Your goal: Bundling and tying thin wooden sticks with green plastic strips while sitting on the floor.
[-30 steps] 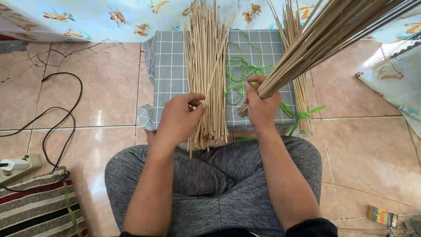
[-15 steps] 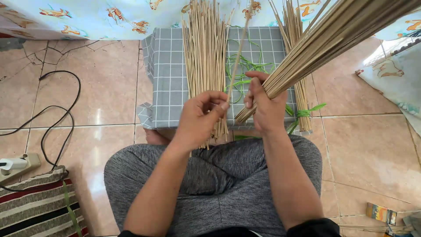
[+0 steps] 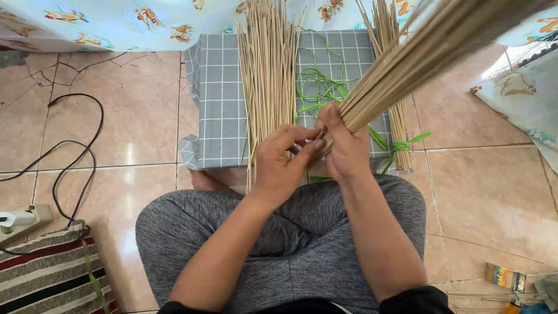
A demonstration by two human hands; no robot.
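— Sticks: where are they?
— The right hand [image 3: 349, 148] is clamped on the butt end of a bundle of thin sticks [image 3: 418, 61] fanning to upper right; the left hand [image 3: 285, 160] pinches closed at that end.
— Best handling?
— Keep the ends level, I'd judge.
— Nearby?
— Loose sticks [image 3: 267, 70] and green strips [image 3: 317, 87] on the grey checked cloth [image 3: 218, 93] at centre top — black cable [image 3: 70, 157] at left.

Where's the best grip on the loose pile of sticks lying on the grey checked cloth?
Near the sticks' lower ends, from the left. They lie lengthwise toward the person, that side is open cloth, and the hands and green strips crowd the right.
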